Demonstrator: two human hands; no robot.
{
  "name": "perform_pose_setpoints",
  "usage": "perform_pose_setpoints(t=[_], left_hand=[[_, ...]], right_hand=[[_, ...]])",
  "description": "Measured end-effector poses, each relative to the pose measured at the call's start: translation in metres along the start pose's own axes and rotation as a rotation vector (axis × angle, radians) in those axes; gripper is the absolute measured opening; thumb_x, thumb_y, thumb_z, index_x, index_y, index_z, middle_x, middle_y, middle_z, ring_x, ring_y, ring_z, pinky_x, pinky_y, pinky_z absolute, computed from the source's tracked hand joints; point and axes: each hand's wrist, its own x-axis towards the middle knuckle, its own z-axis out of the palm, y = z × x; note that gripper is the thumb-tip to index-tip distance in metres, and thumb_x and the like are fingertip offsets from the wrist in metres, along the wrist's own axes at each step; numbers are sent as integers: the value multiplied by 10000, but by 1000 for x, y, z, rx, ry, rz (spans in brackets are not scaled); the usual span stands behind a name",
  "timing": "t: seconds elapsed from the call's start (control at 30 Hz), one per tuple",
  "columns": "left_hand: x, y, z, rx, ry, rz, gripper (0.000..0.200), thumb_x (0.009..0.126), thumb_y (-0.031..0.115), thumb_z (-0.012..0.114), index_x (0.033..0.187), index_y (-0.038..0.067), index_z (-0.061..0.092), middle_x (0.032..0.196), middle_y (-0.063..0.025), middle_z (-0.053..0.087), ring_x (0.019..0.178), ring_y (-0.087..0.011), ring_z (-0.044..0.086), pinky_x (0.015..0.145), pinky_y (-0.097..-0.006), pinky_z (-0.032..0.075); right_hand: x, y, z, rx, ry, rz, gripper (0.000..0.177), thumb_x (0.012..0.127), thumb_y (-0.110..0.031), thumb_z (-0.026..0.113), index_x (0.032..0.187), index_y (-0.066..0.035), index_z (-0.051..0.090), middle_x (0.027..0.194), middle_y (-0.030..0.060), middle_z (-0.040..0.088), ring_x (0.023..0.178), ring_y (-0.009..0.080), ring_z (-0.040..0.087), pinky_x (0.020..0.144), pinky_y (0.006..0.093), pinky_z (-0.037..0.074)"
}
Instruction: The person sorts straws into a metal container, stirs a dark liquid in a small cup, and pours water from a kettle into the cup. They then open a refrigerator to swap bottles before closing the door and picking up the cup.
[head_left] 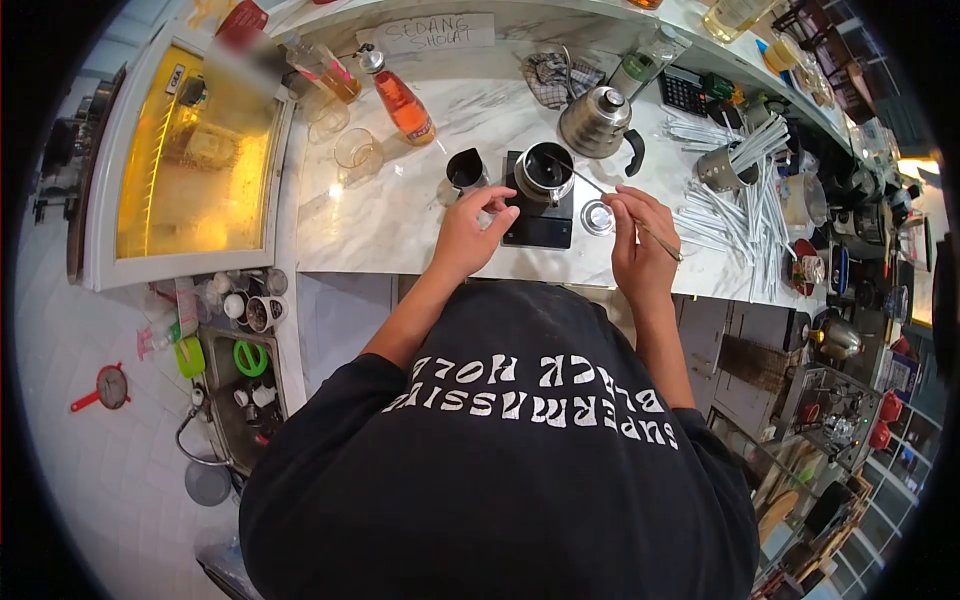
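My right hand [645, 235] grips a long thin metal spoon [588, 182], its handle slanting down to the right. The spoon's far end reaches into a round pot [546, 195] of dark contents. That pot stands on a flat black scale [538, 236]. Beside the pot's left side is my left hand [474, 228], thumb and fingers apart, holding nothing. Just beyond it stands a small dark pitcher [466, 170]. A small round metal lid-like disc [598, 218] lies between the scale and my right hand.
A gooseneck kettle [597, 122] stands behind the pot. Wrapped straws [740, 225] lie around a metal holder at right. Left are a glass [357, 153] and a bottle of red liquid [402, 103]. A lit yellow cabinet [195, 150] and a sink [240, 425] flank the counter's left.
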Motion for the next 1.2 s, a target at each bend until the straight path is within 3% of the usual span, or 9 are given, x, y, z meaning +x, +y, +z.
perform_pose_setpoints(t=[0.57,0.87,0.97,1.2], left_hand=[[-7,16,51,-24,154,-109,261,943,219,738,1148,57,725,950,-19,707,913,-132,637,811,-309,473],[0,15,73,-13,240,-99,216,924,180,746,1048,5,724,920,-106,718,851,-206,693,803,-322,542],[1,13,78,-14,215,-144,209,952,173,731,1084,12,724,980,-79,736,901,-160,678,806,-316,514],[1,20,83,5,253,-171,195,948,179,739,1061,21,723,974,-74,741,896,-164,687,798,-314,510]], right_hand=[[30,39,-25,148,-191,-162,53,937,-80,704,978,-50,721,976,101,745,975,263,708,851,382,486],[45,54,-29,187,-279,-177,53,956,-105,684,981,-67,711,983,98,742,1000,261,704,869,385,471],[48,55,-29,217,-321,-211,56,957,-106,680,983,-67,711,992,100,743,1006,263,702,869,385,470],[57,71,-30,219,-333,-215,73,958,-106,678,1003,-66,719,1007,100,746,1021,263,701,878,383,470]])
